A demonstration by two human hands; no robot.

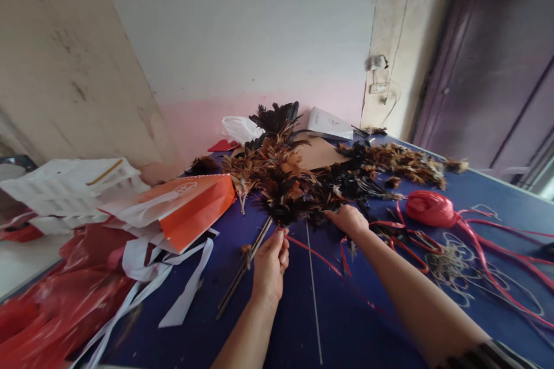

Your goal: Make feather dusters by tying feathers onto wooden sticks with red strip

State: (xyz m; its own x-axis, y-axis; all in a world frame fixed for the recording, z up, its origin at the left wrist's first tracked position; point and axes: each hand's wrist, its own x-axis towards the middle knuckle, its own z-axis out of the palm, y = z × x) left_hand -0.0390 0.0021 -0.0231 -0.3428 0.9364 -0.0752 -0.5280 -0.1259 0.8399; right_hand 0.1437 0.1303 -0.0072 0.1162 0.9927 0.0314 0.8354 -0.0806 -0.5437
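In the head view a bushy feather duster [277, 167] of black and brown feathers stands at the middle of the blue table. My left hand [270, 256] is closed in a pinch round its lower end. A thin pink plastic string [314, 252] runs from those fingers toward the right. Thin sticks [243, 274] lie just left of this hand. My right hand [350, 221] is at the near edge of a pile of loose black feathers [341, 184], fingers drawn together on some of them; its fingertips are partly hidden.
A ball of pink plastic string [429, 208] sits at the right, near tangled pale twine [452, 262]. More brown feathers [402, 162] lie behind. At left are an orange and white bag [197, 213], white strips [190, 291] and red plastic [82, 271]. A white box [329, 123] stands by the wall.
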